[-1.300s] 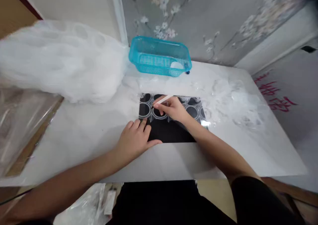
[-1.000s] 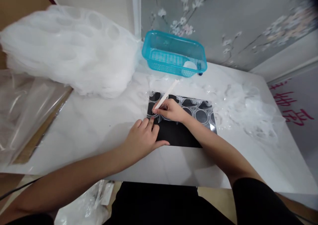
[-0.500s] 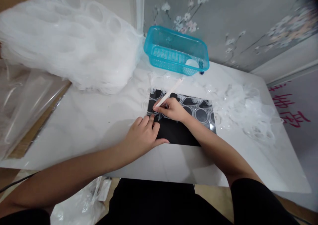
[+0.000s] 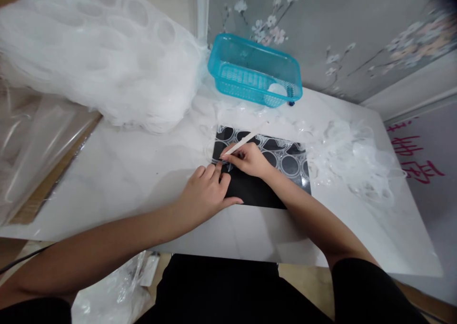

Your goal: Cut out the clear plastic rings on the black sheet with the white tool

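Observation:
A slim white pen-shaped tool is pinched in the fingers of my right hand, its back end slanting up to the right. Its tip is down at the left part of a black sheet, too small to make out. Over the sheet's upper part lies clear film with rows of circular outlines. My left hand rests on the sheet's left side and the table, thumb and fingers apart, a fingertip close to the tool's tip. It grips nothing.
A blue plastic basket with a round white piece inside stands behind the sheet. Loose clear film scraps lie to the right. A large translucent white heap and plastic-covered board occupy the left of the white table.
The back end of the white tool has tipped slightly right and down. Both hands stay in nearly the same place, and the view has shifted a little.

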`<act>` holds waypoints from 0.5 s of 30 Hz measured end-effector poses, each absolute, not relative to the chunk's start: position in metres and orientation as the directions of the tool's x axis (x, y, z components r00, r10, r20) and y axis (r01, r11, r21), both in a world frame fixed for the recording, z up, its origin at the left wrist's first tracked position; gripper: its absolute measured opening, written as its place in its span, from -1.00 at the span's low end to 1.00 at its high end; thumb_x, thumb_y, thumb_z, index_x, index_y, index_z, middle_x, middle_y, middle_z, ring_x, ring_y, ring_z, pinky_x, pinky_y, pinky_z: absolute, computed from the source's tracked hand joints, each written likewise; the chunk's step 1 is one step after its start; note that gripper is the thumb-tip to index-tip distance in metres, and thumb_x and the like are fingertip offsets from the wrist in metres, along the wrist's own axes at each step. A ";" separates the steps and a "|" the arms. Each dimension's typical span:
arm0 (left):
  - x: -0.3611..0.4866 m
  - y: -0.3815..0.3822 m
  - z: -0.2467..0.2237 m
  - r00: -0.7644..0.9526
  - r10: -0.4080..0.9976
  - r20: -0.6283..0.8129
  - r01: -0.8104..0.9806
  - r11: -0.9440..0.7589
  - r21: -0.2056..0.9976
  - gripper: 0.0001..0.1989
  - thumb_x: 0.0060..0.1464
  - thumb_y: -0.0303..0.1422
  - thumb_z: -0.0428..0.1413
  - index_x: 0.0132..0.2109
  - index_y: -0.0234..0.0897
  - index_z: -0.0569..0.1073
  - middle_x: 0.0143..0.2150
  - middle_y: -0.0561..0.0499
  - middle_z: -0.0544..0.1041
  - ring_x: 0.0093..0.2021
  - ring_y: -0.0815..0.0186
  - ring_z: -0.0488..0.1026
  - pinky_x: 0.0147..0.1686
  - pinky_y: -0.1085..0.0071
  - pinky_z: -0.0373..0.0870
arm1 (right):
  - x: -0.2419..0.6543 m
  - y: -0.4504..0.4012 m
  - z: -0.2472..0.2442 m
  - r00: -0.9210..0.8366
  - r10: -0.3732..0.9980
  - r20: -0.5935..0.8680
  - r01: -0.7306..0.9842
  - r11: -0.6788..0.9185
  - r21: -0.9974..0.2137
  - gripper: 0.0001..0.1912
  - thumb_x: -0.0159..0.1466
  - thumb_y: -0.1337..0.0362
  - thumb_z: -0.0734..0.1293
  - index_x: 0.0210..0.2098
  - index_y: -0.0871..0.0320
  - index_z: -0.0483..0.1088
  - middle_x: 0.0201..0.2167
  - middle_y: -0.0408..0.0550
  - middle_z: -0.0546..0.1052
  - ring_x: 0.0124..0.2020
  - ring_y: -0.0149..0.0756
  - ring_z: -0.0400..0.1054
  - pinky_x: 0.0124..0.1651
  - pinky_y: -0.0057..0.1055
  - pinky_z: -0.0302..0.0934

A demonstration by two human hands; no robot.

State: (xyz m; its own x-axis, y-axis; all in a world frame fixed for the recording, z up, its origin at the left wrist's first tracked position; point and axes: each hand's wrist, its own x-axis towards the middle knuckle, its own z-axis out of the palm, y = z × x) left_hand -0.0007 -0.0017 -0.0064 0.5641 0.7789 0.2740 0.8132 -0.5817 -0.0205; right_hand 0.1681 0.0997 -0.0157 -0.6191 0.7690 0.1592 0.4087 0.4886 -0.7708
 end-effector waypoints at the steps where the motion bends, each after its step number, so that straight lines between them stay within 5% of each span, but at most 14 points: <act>1: 0.000 -0.001 -0.006 0.556 0.786 0.270 0.817 -0.576 -0.006 -0.36 0.13 0.15 -0.15 -0.31 -0.39 0.44 -0.21 -0.28 0.53 -0.26 0.08 0.39 -0.32 0.24 0.19 | 0.169 0.098 -0.017 -0.627 0.756 0.186 0.409 0.523 -0.748 -0.80 0.26 0.19 0.30 -0.28 0.19 0.50 -0.37 -0.07 0.59 -0.52 -0.43 0.37 -0.43 -0.49 0.23; 6: 0.000 0.001 -0.004 0.524 0.807 0.274 0.831 -0.555 0.046 -0.28 0.14 0.17 -0.20 -0.26 -0.45 0.48 -0.27 -0.26 0.54 -0.24 0.09 0.40 -0.27 0.23 0.21 | 0.177 0.086 -0.026 -0.711 0.639 0.292 0.413 0.717 -0.561 -0.77 0.33 0.29 0.21 -0.15 0.14 0.48 -0.11 -0.01 0.59 -0.15 -0.27 0.50 -0.20 -0.41 0.35; 11: 0.000 0.001 -0.005 0.513 0.807 0.292 0.828 -0.555 0.083 -0.27 0.14 0.17 -0.20 -0.27 -0.46 0.51 -0.14 -0.30 0.54 -0.21 0.11 0.41 -0.25 0.23 0.23 | 0.182 0.102 -0.026 -0.846 0.481 0.231 0.408 0.862 -0.302 -0.71 0.33 0.32 0.19 -0.01 0.09 0.42 -0.06 -0.04 0.56 -0.29 -0.30 0.51 -0.34 -0.42 0.33; 13: 0.000 0.000 -0.006 0.514 0.805 0.296 0.824 -0.560 0.092 -0.29 0.15 0.15 -0.20 -0.28 -0.44 0.51 -0.12 -0.29 0.55 -0.20 0.12 0.41 -0.24 0.24 0.23 | 0.179 0.129 -0.009 -0.778 0.508 0.370 0.432 0.860 -0.272 -0.72 0.36 0.28 0.16 -0.06 0.11 0.45 -0.13 -0.04 0.58 -0.25 -0.29 0.50 -0.27 -0.41 0.34; 15: 0.000 -0.001 -0.005 0.521 0.803 0.291 0.819 -0.566 0.095 -0.29 0.16 0.15 -0.20 -0.29 -0.42 0.52 -0.12 -0.27 0.55 -0.20 0.13 0.41 -0.25 0.25 0.22 | 0.177 0.163 0.019 -0.493 0.601 0.629 0.535 0.779 -0.326 -0.68 0.39 0.21 0.10 -0.14 0.14 0.45 -0.21 -0.02 0.57 -0.18 -0.29 0.48 -0.16 -0.39 0.33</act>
State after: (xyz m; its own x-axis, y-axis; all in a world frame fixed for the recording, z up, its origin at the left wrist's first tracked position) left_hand -0.0002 -0.0007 -0.0051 0.5207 0.8027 0.2907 0.8191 -0.5657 0.0949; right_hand 0.1774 0.1626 0.0187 -0.4926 0.6014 0.6290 0.5350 0.7793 -0.3262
